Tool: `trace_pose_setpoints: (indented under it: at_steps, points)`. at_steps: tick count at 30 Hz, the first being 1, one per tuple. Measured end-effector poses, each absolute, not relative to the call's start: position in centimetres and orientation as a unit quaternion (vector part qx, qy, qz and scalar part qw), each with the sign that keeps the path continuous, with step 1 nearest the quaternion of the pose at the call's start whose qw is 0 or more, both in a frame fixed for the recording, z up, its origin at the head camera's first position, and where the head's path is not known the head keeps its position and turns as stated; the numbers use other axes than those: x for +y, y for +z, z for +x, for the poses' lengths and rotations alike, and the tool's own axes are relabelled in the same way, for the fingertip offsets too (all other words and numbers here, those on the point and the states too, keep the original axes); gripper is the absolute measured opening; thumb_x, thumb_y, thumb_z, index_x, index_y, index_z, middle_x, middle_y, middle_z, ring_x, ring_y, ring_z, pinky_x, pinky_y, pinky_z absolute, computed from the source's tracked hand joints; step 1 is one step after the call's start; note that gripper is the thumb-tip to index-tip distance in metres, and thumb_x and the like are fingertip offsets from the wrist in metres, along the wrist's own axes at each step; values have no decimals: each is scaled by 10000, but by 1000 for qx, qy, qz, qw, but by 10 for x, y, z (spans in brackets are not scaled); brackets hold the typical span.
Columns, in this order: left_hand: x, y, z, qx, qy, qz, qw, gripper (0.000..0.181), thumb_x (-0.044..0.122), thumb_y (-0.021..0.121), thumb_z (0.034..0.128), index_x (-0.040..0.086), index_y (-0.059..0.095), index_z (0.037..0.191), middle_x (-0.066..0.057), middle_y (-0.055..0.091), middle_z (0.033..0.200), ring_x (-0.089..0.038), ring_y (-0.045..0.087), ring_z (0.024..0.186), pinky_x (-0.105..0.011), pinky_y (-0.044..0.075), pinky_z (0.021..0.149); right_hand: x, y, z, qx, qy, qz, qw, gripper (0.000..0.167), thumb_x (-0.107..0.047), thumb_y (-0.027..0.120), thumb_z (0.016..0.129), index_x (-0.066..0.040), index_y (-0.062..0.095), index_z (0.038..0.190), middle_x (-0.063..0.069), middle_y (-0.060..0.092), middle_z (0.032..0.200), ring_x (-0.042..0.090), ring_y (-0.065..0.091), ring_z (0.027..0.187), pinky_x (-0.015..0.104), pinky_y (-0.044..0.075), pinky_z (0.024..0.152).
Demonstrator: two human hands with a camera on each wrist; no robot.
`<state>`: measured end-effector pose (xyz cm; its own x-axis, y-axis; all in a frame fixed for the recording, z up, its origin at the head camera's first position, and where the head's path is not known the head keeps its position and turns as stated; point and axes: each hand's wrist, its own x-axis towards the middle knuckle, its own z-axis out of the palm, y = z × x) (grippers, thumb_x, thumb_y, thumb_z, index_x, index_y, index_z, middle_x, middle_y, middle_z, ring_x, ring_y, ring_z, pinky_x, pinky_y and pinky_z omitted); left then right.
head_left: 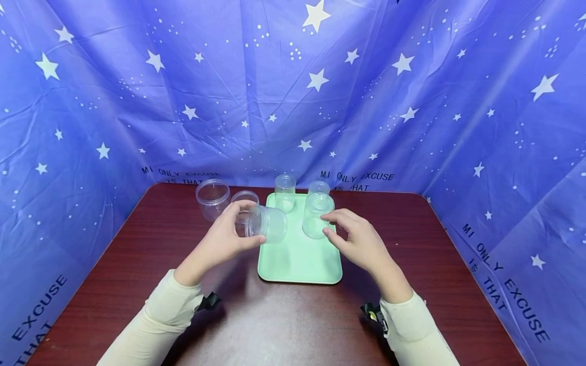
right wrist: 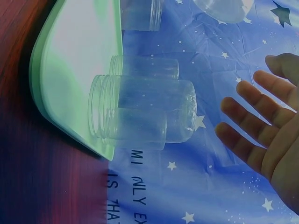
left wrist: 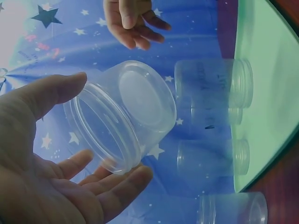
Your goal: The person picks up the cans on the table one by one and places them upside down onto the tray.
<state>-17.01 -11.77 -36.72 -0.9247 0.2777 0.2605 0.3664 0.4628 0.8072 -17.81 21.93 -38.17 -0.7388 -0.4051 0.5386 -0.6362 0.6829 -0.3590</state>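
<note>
One clear jar tilts, held by the left hand

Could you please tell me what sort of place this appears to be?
It looks like a curtained-off workspace, perhaps set up for recording: star-printed blue fabric hangs on three sides of a dark reddish table, where a green tray bears clear jars.

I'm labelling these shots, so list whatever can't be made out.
Head view: lower part of the small upright jar, behind the left hand and held jar.
Head view: lower part of the rear right jar, indistinct through the front right jar.
Left wrist view: the rest of the lowest jar, cut off by the bottom edge.
Right wrist view: most of the held jar, cut off by the top edge.
</note>
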Motion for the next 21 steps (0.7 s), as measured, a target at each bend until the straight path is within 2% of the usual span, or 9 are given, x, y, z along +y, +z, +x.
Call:
trace_pose_setpoints:
  at_steps: [7,13,21]
  points:
    - [-113,-371,-169,-830,-520,-199,36,779,212,911,771,90,495,1418,-120,563,1393,-355,626,1203,-516,526,999,218,-381,-177,-891,270,295,215,299,-231,755,935,-223,713,1231,-83,691,1155,54,552,842,278,487,708]
    - [-110,-371,-168,-801,-564,-202,16,765,143,911,766,83,491,1401,-124,554,1385,-356,628,1233,-496,549,987,218,-380,-177,-888,274,300,215,314,-226,758,934,-212,707,1244,-79,683,1186,60,569,861,286,498,728]
    - [-109,-373,-169,-781,-591,-204,5,741,108,887,788,67,482,1407,-156,539,1388,-364,625,1238,-465,545,1010,214,-379,-174,-877,291,319,208,335,-205,760,932,-196,696,1261,-47,687,1209,140,648,1101,363,549,865]
